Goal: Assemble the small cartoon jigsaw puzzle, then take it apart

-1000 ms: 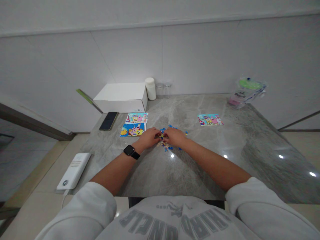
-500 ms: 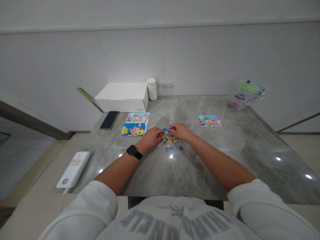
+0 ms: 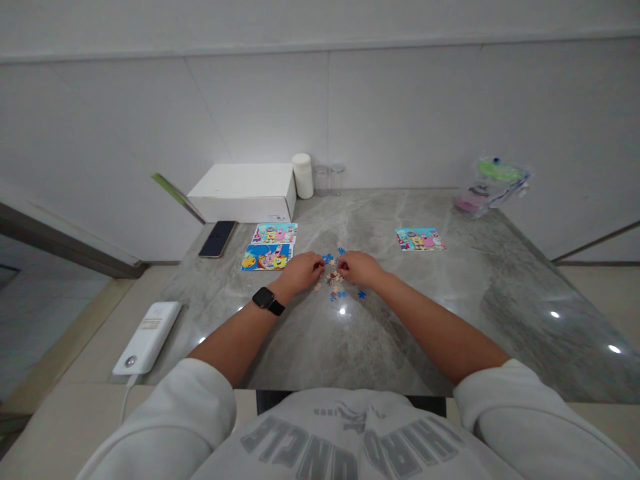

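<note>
Small jigsaw puzzle pieces (image 3: 334, 278) lie in a loose cluster on the table, blue, pale and multicoloured. My left hand (image 3: 304, 270) rests at the cluster's left edge, its fingers curled together. My right hand (image 3: 361, 268) is at the right edge, fingers bent in with the tips close to the pieces. Whatever either hand pinches is too small or hidden to make out. Some blue pieces (image 3: 328, 258) sit just beyond the fingertips, and a single blue piece (image 3: 361, 294) lies apart, nearer me on the right.
Two cartoon picture cards (image 3: 267, 257) lie left of my hands, another card (image 3: 420, 239) to the right. Behind stand a white box (image 3: 243, 193), a white bottle (image 3: 303, 177) and two clear glasses. A phone (image 3: 218, 239), white power bank (image 3: 147, 338) and plastic bag (image 3: 493, 187) are farther out.
My right hand has shifted slightly toward me, its fingers lower. The yellowish pieces at the cluster's right side no longer show. A blue piece beyond the right fingertips is more visible.
</note>
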The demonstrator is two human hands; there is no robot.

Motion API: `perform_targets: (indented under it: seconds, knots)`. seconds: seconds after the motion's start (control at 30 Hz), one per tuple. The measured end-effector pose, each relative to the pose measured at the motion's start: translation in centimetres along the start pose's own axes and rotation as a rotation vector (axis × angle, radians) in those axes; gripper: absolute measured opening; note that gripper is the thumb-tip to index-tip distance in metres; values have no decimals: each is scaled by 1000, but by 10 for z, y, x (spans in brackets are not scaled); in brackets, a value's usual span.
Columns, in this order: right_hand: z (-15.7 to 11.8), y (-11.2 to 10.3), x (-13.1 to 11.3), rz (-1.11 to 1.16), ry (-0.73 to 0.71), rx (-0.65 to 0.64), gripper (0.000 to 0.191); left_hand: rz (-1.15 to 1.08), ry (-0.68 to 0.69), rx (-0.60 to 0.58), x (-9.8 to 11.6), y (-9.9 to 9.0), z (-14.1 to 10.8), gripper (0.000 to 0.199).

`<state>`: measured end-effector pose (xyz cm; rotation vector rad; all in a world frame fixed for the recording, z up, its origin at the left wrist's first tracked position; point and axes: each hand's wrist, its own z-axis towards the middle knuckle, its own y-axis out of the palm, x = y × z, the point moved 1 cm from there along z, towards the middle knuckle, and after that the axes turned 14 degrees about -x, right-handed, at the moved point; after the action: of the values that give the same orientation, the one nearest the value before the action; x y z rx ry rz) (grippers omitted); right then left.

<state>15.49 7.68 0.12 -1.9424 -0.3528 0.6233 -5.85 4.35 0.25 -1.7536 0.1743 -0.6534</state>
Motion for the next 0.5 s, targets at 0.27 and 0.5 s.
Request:
perform_targets:
  seconds: [0.27, 0.5]
  knots:
    - [-16, -11, 32, 107, -14, 7, 20, -72, -9, -9, -1, 1, -24, 18]
    - [-39, 1, 57, 35, 91, 13, 39, 3, 8, -30, 31, 19, -31, 49]
